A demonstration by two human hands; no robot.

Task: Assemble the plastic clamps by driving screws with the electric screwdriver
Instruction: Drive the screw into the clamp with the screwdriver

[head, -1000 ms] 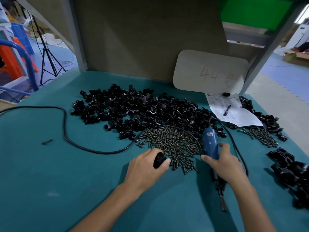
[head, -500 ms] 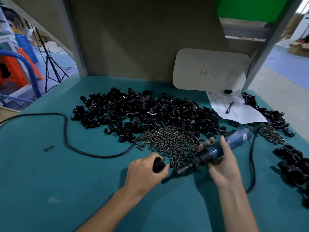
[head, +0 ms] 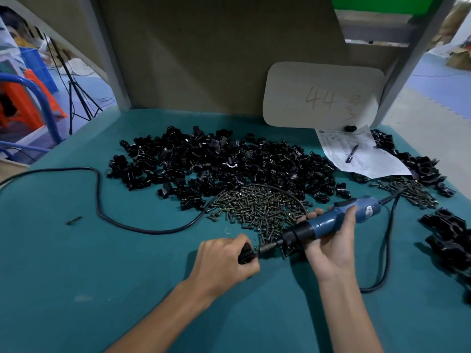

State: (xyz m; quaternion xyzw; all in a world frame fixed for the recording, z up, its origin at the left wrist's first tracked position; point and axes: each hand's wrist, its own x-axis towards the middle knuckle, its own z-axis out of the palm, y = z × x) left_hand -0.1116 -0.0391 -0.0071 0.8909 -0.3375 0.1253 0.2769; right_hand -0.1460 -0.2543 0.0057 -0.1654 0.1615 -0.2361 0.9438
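My left hand (head: 224, 263) grips a small black plastic clamp (head: 245, 254) just above the teal table. My right hand (head: 331, 245) holds the blue electric screwdriver (head: 328, 224) nearly level, its bit pointing left and touching a screw at the clamp. Behind the hands lies a pile of dark screws (head: 257, 207). Further back spreads a big heap of loose black clamp parts (head: 216, 164). Most of the held clamp is hidden by my fingers.
The screwdriver's black cord (head: 102, 207) loops across the table's left half and again at the right (head: 384, 250). Assembled clamps (head: 451, 240) lie at the right edge, with more screws (head: 413, 192) nearby. A paper sheet with a pen (head: 356, 154) and a white board (head: 321, 95) stand at the back.
My right hand lifted the screwdriver off the table, swung its tip round to the left and brought the bit up to the clamp in my left hand.
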